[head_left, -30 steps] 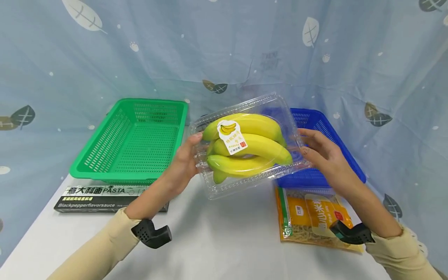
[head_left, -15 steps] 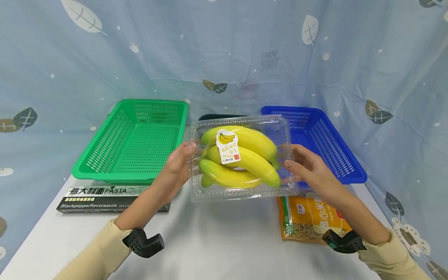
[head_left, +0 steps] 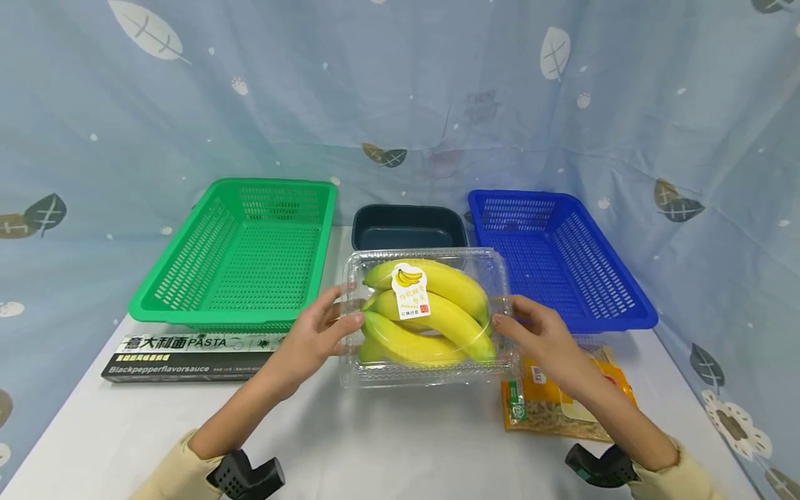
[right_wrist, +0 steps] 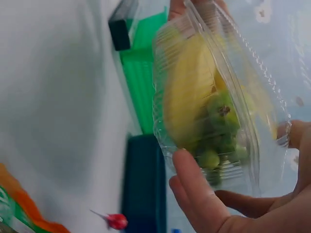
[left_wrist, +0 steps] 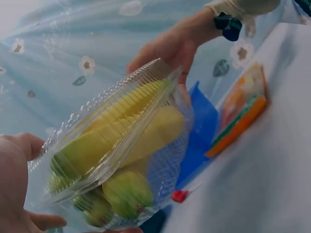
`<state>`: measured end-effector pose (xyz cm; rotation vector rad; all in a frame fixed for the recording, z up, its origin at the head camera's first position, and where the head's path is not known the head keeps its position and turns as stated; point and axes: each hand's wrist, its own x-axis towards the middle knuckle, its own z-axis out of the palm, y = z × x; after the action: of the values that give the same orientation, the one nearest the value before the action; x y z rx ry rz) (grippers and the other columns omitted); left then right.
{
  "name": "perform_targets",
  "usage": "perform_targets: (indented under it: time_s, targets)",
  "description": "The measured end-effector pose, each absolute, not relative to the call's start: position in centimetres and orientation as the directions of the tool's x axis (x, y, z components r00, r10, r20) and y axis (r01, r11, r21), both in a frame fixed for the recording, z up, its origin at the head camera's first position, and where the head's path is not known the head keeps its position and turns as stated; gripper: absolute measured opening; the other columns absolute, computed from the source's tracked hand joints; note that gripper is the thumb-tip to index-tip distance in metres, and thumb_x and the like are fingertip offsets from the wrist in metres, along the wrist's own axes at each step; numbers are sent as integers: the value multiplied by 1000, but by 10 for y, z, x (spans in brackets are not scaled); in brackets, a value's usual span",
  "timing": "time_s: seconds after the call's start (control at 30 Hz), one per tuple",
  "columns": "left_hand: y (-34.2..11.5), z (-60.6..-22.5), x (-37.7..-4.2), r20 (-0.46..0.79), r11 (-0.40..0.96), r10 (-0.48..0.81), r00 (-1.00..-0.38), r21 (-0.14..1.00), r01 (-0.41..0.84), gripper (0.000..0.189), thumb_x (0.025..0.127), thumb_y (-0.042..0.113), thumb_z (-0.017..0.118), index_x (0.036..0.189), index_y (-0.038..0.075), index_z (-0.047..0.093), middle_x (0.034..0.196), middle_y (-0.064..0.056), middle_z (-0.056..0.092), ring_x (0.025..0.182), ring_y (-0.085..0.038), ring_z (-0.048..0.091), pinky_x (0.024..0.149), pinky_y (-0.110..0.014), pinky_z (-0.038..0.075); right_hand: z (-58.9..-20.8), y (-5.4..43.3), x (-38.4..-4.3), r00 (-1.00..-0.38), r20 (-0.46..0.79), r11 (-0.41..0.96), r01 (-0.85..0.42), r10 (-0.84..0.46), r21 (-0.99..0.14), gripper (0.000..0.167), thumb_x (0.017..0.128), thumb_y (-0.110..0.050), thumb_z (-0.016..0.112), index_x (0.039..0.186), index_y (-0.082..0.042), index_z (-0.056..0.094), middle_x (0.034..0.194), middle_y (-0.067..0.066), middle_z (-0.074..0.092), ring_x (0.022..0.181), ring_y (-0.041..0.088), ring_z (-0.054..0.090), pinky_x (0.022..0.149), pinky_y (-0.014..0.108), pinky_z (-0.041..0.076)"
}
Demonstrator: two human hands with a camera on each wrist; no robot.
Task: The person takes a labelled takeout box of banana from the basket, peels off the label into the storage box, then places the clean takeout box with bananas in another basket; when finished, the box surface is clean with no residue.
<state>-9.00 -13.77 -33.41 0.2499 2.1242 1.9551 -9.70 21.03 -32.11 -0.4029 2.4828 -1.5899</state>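
Note:
A clear plastic clamshell box of bananas (head_left: pixel 425 316) is held above the table in the head view, its white label facing up. My left hand (head_left: pixel 319 330) grips the left end, with thumb and fingers around the edge. At the opposite end, my right hand (head_left: pixel 540 333) grips the box likewise. Ridged sides and a closed lid seam of the box (left_wrist: pixel 116 145) show in the left wrist view. In the right wrist view, fingers of my right hand (right_wrist: pixel 248 208) curl around the near end. Several yellow bananas with green tips lie inside.
A green basket (head_left: pixel 325 243) stands at left, a blue basket (head_left: pixel 615 264) at right, and a dark tray (head_left: pixel 409 228) between them. A pasta box (head_left: pixel 187 361) lies front left; an orange noodle bag (head_left: pixel 550 410) lies front right. A small red object (right_wrist: pixel 116 222) shows near the tray.
Both hands have lowered the banana box toward the person and levelled it from its earlier tilt. The dark tray behind it has come into view.

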Motion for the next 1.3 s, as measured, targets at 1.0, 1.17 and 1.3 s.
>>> perform_targets:
  time_s: [1.0, 1.17, 1.3]
  targets:
    - [-146, -388, -109, -178, 246, 207, -962, 961, -125, 69, 98, 24, 65, 149, -2, 28, 128, -28, 59, 90, -25, 68, 70, -36, 57, -385, 178, -112, -985, -68, 524, -27, -162, -851, 67, 98, -34, 66, 150, -1, 40, 107, 15, 64, 94, 25, 63, 71, 29, 55]
    - [-142, -397, -112, -202, 289, 173, -964, 946, -147, 67, 98, 24, 64, 147, -3, 28, 130, -31, 57, 95, -28, 68, 76, -38, 58, -392, 175, -114, -987, -20, 593, -78, -158, -802, 68, 99, -30, 65, 151, 3, 37, 103, 14, 66, 93, 24, 64, 73, 28, 55]
    - [-141, -401, -112, -226, 333, 147, -963, 928, -167, 68, 99, 30, 64, 148, -2, 30, 137, -34, 50, 114, -40, 61, 88, -48, 55, -395, 173, -114, -989, -27, 598, -64, -143, -799, 68, 99, -31, 65, 151, 3, 38, 100, 12, 66, 89, 22, 63, 68, 27, 54]
